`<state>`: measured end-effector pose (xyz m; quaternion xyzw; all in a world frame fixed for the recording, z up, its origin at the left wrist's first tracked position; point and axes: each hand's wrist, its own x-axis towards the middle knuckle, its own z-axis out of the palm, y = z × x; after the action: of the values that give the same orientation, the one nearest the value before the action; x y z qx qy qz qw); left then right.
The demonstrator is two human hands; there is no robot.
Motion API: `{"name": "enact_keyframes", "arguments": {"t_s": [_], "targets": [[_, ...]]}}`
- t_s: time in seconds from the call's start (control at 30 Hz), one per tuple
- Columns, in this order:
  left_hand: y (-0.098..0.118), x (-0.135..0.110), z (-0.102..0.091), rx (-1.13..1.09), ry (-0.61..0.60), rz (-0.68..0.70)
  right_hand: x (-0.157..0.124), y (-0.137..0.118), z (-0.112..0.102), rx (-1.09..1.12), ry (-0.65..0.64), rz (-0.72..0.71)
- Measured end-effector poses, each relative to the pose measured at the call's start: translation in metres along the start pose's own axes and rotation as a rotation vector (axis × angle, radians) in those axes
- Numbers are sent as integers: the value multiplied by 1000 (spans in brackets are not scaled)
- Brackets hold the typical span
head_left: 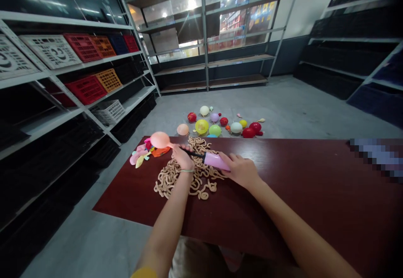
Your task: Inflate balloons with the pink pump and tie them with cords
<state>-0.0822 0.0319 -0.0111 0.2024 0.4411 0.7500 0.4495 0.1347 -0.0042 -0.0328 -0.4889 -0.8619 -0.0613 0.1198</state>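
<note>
A peach balloon (160, 140), partly inflated, points left from my left hand (183, 157), whose fingers are closed round its neck at the tip of a hand balloon pump (215, 161). The pump has a pink-purple barrel and a black shaft. My right hand (242, 169) is wrapped round the barrel's right end. Under both hands lies a heap of tan, curly worm-like pieces (170, 177). Flat, uninflated balloons (138, 153) in pink, yellow and orange are piled left of the heap, beside the peach balloon.
Dark red table (283, 185) below my arms. Several inflated balloons (202, 127) lie on the grey floor beyond its far edge. Shelves with plastic crates (86, 90) stand at left, a metal rack (206, 59) at the back. A blurred patch (378, 156) covers the table's right end.
</note>
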Motion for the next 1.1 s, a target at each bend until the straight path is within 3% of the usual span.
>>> {"name": "enact_keyframes", "arguments": {"t_s": [0.17, 0.4, 0.53, 0.67, 0.87, 0.97, 1.1], "targets": [[-20, 1, 8, -121, 133, 76, 4, -6, 2, 29, 6, -34], [11, 20, -13, -205, 229, 194, 7, 50, 11, -43, 110, -256], [22, 24, -24, -215, 260, 226, -7, 70, 22, -79, 232, -278], [8, 12, -14, -218, 237, 207, -14, 51, 20, -85, 269, -252], [-29, -8, 13, -166, 69, 67, -13, 19, 10, -8, 205, -187], [-23, -1, 8, -169, 74, 94, -15, 32, 10, -13, 193, -240], [5, 16, -14, -211, 122, 156, -19, 60, 9, -60, 230, -322]]}}
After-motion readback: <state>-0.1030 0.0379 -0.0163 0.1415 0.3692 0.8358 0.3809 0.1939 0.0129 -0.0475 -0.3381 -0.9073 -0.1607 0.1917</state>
